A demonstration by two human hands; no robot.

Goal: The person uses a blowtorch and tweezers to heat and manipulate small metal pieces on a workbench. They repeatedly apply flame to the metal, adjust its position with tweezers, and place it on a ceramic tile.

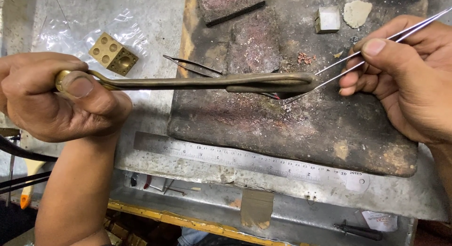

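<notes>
My left hand point(61, 97) grips the brass handle of a long torch point(212, 82) held level over the bench, its curved nozzle ending above a dark scorched soldering board point(301, 128). My right hand point(405, 72) pinches long steel tweezers point(348, 62) whose tips reach under the nozzle, close to a tiny red-glowing spot on the board. What the tweezer tips hold is too small to tell.
A steel ruler point(245, 162) lies along the board's near edge. A brass block with round dimples point(113, 53) sits on clear plastic at the left. A second pair of tweezers point(190, 64), a small white cube point(327, 19), a pale lump point(357, 13) and a brick-like slab point(228, 5) lie farther back.
</notes>
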